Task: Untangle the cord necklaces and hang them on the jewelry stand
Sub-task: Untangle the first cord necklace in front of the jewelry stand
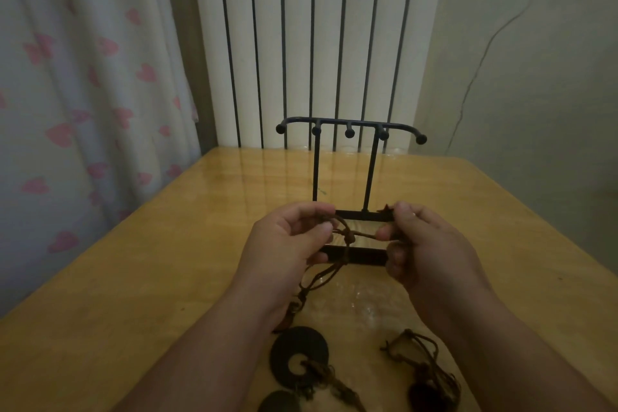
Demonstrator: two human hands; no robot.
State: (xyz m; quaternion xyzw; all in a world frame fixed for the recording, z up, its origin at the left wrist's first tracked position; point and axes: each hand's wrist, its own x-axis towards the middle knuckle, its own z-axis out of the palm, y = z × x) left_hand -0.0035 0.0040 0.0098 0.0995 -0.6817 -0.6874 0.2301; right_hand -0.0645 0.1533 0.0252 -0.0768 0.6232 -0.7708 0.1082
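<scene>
- L hand [290, 239]: thumb + forefinger pinch a brown cord necklace [350, 235], other fingers curled under.
- R hand [426, 244]: thumb + forefinger nip the same cord's other side; short frayed end sticks up above the thumb.
- Hands near each other, not touching, raised over the table [160, 244] in front of the stand's base.
- Held cord: short taut run between the hands w/ a knot approx. mid-span; the rest drops past the L palm to the tabletop, where a small brownish pendant shows by the L wrist, partly hidden.
- Jewelry stand [315, 170]: black metal, upright, centre of table behind the hands; 2 posts, curved top bar w/ ball-tipped hooks, flat 2-bar base. No necklace on it.
- Black ring-shaped pendant [299, 353]: flat on table betw. the forearms, brown cord tied through its hole.
- Dark oval pendant [280, 403]: just below the ring, cut off by the frame edge.
- Second cord bundle [413, 346]: on table by R forearm, dark pendant at its near end, poss. a separate necklace; too dim to be sure.
- Bkgd: white ribbed radiator [317, 27]; curtain w/ pink hearts [83, 77] at left.
</scene>
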